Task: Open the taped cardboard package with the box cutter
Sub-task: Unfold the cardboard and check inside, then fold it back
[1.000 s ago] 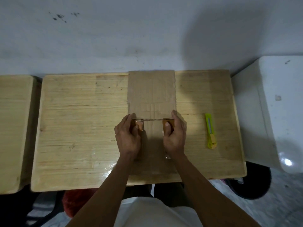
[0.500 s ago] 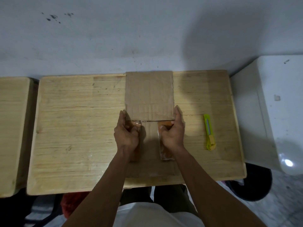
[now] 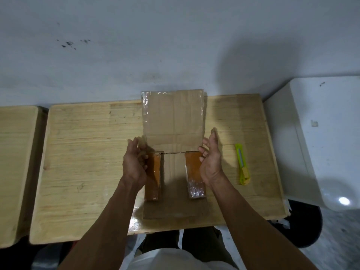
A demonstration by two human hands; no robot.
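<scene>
Wooden table bears opened cardboard package; no legible writing.

**Hidden, cropped and unclear**

The left hand covers the outer side of the left orange flap, so contact between its fingers and the flap cannot be judged. The right hand likewise hides the right flap's outer edge. The cardboard package conceals the surface beneath it, and its interior between the flaps lies in deep shadow. The box cutter is too small to tell whether its blade is out. A second wooden top is cut off at the left edge, and the white object at the right edge.
</scene>
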